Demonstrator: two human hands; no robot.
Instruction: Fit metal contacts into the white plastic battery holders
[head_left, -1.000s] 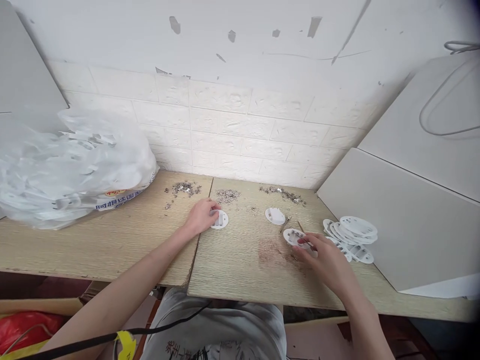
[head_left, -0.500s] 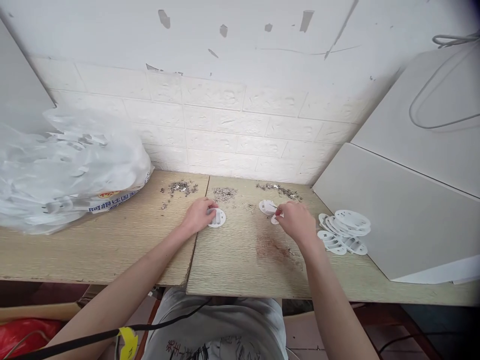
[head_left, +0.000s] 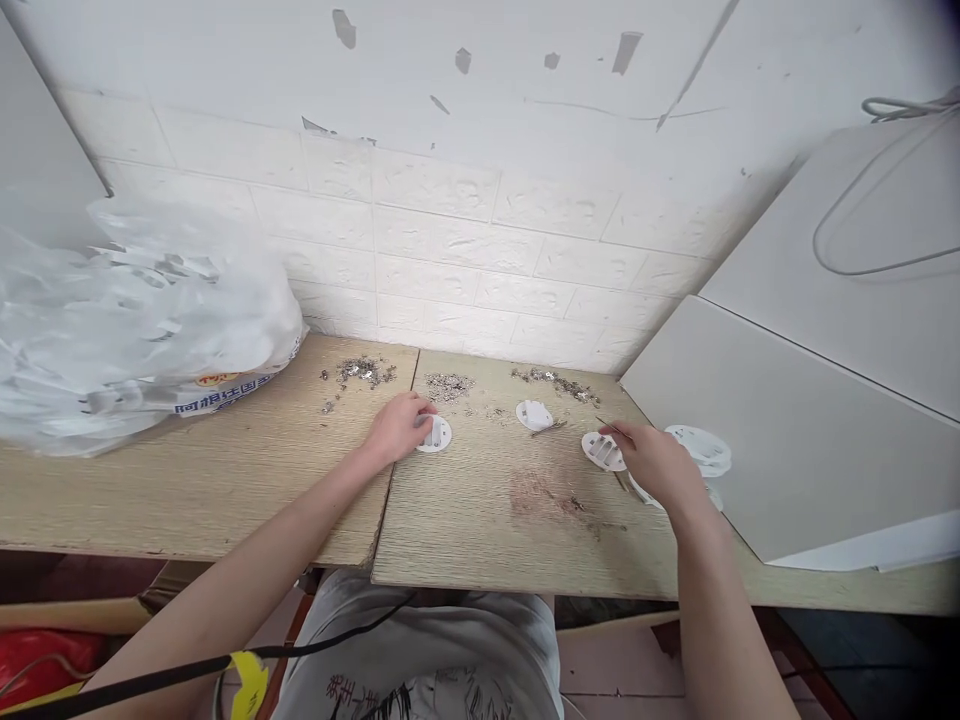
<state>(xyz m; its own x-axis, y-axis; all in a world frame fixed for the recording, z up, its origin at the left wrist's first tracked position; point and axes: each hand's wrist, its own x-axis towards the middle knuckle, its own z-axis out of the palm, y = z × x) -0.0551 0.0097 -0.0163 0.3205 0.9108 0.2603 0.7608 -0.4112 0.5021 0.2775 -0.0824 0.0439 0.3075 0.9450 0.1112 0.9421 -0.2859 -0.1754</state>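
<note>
My left hand (head_left: 401,427) is closed on the left edge of a round white plastic disc (head_left: 437,434) lying on the table near the seam. My right hand (head_left: 651,458) is closed on another slotted white disc (head_left: 603,452), beside the disc pile (head_left: 701,450); a thin stick-like thing shows at its fingertips. One more white disc (head_left: 533,414) lies between the hands, with a thin metal tool (head_left: 549,428) against its lower edge. Behind them are piles of tiny metal parts (head_left: 450,387).
A large plastic bag (head_left: 150,330) of white parts fills the table's left side. More small metal pieces (head_left: 364,371) lie near the tiled wall (head_left: 442,230). A grey panel (head_left: 780,440) stands at the right. A black cable (head_left: 322,648) crosses below the table edge.
My right hand has moved right, from beside the middle disc to the pile, with a white disc at its fingers. My left hand stays at its disc.
</note>
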